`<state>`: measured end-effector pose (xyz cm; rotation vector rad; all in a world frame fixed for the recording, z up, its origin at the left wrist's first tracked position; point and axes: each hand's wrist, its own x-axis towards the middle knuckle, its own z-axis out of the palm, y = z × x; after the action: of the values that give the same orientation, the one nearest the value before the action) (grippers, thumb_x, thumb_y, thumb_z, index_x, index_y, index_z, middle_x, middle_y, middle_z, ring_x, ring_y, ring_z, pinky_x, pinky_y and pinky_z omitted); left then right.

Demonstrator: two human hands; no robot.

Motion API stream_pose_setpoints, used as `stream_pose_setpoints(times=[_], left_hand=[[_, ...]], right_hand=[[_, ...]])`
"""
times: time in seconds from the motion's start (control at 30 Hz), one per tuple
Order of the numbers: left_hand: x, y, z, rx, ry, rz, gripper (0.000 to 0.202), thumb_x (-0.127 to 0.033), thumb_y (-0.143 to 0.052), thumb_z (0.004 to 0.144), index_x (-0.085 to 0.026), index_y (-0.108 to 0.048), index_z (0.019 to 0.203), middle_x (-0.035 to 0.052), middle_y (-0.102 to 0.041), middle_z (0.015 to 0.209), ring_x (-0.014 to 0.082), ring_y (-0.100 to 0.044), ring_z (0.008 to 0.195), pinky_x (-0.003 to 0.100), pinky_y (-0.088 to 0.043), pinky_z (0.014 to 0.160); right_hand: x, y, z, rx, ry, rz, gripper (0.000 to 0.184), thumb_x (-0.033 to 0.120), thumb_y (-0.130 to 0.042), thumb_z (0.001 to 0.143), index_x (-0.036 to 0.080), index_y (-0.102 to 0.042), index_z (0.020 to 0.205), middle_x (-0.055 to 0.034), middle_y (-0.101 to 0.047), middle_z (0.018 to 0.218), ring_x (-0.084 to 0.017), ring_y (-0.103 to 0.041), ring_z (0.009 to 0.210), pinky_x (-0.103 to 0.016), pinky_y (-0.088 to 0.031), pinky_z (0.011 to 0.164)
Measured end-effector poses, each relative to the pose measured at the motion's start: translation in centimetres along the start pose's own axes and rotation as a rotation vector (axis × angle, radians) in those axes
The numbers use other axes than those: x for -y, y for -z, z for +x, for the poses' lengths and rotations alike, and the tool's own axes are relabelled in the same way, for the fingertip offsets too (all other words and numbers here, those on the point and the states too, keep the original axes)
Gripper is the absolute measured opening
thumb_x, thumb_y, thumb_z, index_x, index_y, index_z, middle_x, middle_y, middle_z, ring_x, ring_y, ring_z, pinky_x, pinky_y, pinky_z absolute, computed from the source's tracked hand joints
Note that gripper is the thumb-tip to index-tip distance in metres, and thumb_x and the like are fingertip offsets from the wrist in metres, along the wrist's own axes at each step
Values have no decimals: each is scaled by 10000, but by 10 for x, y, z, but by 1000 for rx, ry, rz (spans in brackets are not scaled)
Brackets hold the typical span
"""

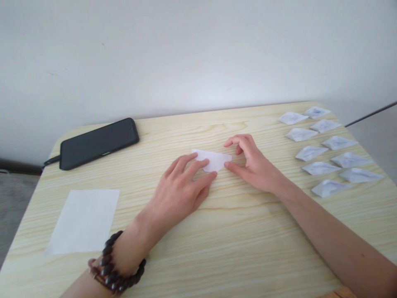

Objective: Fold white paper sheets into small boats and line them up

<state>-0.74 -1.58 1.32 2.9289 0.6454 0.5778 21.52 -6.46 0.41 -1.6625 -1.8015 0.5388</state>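
Note:
A small piece of folded white paper lies on the table, a long strip shape that narrows toward its lower edge. My left hand holds it down, fingertips on its left part and thumb at the lower edge. These fingers hide some of the paper. At the right end of the strip, the thumb of my right hand touches or nearly touches the corner. Its index finger is curved and raised apart from the thumb, with nothing between them.
Several folded paper boats stand in two rows on the right. A flat white paper sheet lies at the left. Behind it is a black phone with a cable plugged in. The wooden table meets a white wall.

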Motion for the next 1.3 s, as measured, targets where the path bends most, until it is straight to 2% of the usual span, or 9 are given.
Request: stream_pose_setpoints(times=[0.13,0.27,0.37,0.43,0.5,0.63,0.97,1.13,1.3], left_hand=[[3,-2,-1,-13,-21,-27,234,-215,-564,907,-243,-712,1087,73,-678,1176,313,-557,1164,503,-526,926],[9,-4,-1,-14,-9,-122,248,-194,-552,916,-265,-705,1097,63,-677,1139,269,-580,1032,474,-521,866],[13,-8,0,-102,122,-231,234,-178,-525,937,-229,-701,1082,72,-655,1128,216,-568,998,392,-512,862],[15,-11,0,-151,216,-190,241,-230,-553,934,-191,-675,1137,99,-632,1169,239,-542,1056,414,-492,898],[15,-12,-1,-127,255,-96,338,-304,-594,914,-163,-631,1218,121,-620,1211,285,-517,1101,473,-462,923],[15,-13,-2,-79,237,-50,326,-343,-614,900,-199,-653,1190,100,-634,1192,293,-525,1094,475,-450,904],[15,-13,0,-196,202,-165,153,-212,-641,881,-189,-713,1014,81,-649,1054,240,-509,1026,406,-468,913],[14,-12,-2,-213,131,-20,154,-222,-643,883,-197,-714,1017,60,-693,997,255,-524,998,410,-479,848],[11,-8,-1,-194,67,117,111,-221,-640,883,-218,-721,959,20,-722,934,258,-560,967,392,-464,773]], right_hand=[[-3,-5,-1,-58,52,-79,287,206,-536,873,177,-549,1158,-109,-518,1152,-232,-538,1019,-404,-489,885],[-2,-11,-3,-66,135,-212,352,364,-602,889,182,-599,1191,-104,-567,1168,-267,-531,1118,-448,-431,988],[-1,-10,-3,-49,173,-227,280,349,-588,909,211,-639,1148,-79,-595,1161,-241,-558,1053,-430,-446,954],[-1,-9,-3,-46,194,-223,257,330,-592,911,207,-645,1129,-74,-607,1156,-236,-558,1049,-422,-444,950],[-1,-9,-3,-53,214,-205,246,308,-611,902,186,-640,1113,-81,-617,1148,-235,-552,1067,-410,-441,956],[0,-9,-3,-68,274,-171,184,254,-620,898,164,-635,1058,-85,-645,1090,-220,-557,1044,-376,-445,941],[2,-10,-5,-108,329,-208,48,221,-608,914,208,-644,941,-24,-703,983,-193,-563,931,-371,-404,848],[2,-7,-4,-63,365,-203,85,204,-578,934,203,-662,932,-14,-717,970,-173,-574,919,-352,-391,823],[7,-3,-4,-105,390,-299,105,133,-617,872,209,-686,852,7,-741,915,-186,-579,891,-375,-368,808]])
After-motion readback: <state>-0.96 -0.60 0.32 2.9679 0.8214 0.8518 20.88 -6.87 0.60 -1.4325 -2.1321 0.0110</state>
